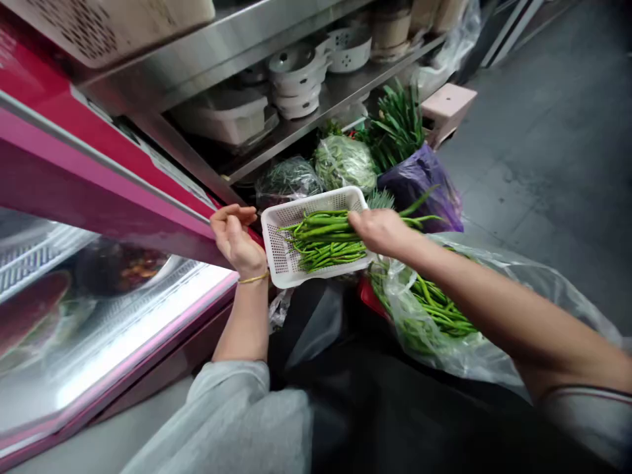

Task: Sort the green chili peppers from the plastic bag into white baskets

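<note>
A white perforated plastic basket sits tilted in front of me, partly filled with long thin green chili peppers. My right hand reaches in over the basket's right edge, its fingers closed around a bunch of the peppers. Several pepper ends stick out behind that hand. My left hand, with a yellow bangle at the wrist, is just left of the basket. Its fingers are slightly curled and apart, with nothing in them. Below my right forearm, a clear plastic bag holds many more green chili peppers.
Bagged greens and a purple bag with leafy stalks lie beyond the basket. A metal shelf carries stacked white pots. On the left stands a lit display case with a pink frame. A pink stool is at the back.
</note>
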A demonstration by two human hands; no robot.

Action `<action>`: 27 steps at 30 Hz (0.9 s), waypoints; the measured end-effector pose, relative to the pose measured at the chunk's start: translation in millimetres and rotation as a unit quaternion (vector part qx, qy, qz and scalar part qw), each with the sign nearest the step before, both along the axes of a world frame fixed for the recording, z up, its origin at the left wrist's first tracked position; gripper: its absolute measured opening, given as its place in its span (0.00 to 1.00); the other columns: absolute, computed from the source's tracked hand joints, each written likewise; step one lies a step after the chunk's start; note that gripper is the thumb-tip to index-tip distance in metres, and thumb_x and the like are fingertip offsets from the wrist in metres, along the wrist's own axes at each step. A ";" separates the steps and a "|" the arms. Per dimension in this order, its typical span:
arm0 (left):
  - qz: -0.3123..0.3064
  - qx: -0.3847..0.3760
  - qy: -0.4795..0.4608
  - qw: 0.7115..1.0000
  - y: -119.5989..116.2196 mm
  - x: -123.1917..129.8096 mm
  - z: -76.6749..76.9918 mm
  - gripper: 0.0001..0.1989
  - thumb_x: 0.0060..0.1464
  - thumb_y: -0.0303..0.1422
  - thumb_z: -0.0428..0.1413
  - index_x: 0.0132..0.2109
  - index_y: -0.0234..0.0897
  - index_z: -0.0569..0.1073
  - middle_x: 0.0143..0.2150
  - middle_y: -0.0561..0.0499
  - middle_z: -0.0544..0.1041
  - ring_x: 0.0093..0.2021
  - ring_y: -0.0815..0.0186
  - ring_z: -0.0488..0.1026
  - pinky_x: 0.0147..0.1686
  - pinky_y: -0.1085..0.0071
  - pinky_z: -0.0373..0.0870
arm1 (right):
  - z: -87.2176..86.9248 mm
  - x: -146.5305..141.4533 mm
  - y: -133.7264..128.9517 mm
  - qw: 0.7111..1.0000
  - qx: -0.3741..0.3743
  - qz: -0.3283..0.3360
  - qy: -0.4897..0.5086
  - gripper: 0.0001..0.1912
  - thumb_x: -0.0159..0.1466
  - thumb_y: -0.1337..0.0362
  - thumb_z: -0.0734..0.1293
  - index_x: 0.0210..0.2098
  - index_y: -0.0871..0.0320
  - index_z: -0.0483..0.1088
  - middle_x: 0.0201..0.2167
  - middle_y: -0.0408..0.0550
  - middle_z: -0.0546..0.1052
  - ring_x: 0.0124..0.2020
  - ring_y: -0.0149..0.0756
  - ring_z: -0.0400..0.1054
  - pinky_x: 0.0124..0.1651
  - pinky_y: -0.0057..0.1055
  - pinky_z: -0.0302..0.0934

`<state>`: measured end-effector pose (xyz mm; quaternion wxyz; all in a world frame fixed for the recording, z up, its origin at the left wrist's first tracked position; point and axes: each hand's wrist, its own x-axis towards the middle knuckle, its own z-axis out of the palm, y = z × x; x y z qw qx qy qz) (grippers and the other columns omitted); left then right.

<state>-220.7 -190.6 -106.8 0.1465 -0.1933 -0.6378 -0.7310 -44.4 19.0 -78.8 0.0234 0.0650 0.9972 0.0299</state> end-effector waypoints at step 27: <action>-0.415 -0.516 0.303 0.686 82.9 99.3 7.1 0.19 0.61 0.41 0.47 0.51 0.35 0.74 0.51 0.43 0.77 0.53 0.56 0.73 0.55 0.61 0.66 | -55.7 268.1 85.1 0.906 -0.116 -0.402 -0.061 0.09 0.64 0.64 0.67 0.31 0.64 0.74 0.27 0.49 0.76 0.29 0.30 0.69 0.37 0.29 0.62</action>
